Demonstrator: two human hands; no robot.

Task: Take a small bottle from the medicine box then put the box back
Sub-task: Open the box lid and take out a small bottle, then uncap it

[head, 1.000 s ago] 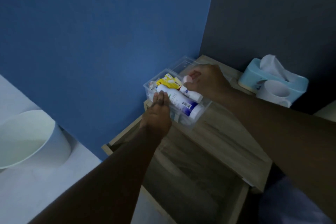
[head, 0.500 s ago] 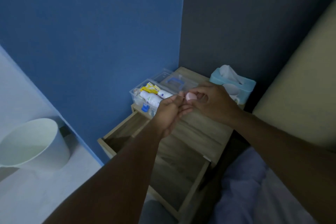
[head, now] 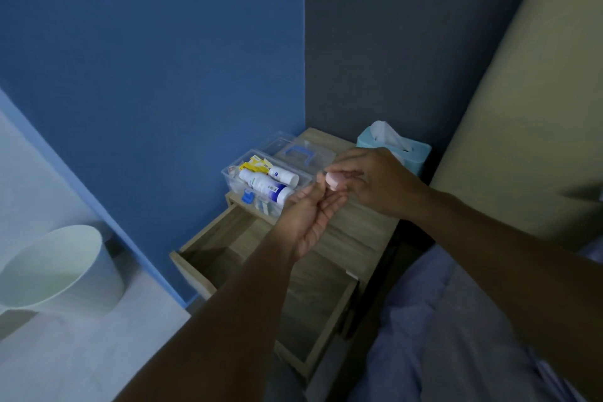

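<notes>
Head view: near the centre of the frame the right hand (head: 375,184) pinches a small pink bottle (head: 333,180) between thumb and fingertips. The left hand (head: 311,220) lies just below it, palm up and fingers loosely spread, its fingertips touching or nearly touching the bottle (which of the two cannot be told).

Just left of the hands, the clear box (head: 235,188) stands on the nightstand (head: 359,232) at its front corner, with the lid (head: 301,153) swung open behind it, blue handle up. Inside lie two white bottles (head: 266,186), side by side on their sides, and a yellow packet (head: 253,166) behind them; smaller items lie under them, too dim to tell.

Below the box, the drawer (head: 208,258) is pulled open, and what shows of its inside is bare.

A tissue box (head: 414,155) stands upper right of the hands, a tissue poking up. A white bin (head: 62,268) stands at the lower left.
</notes>
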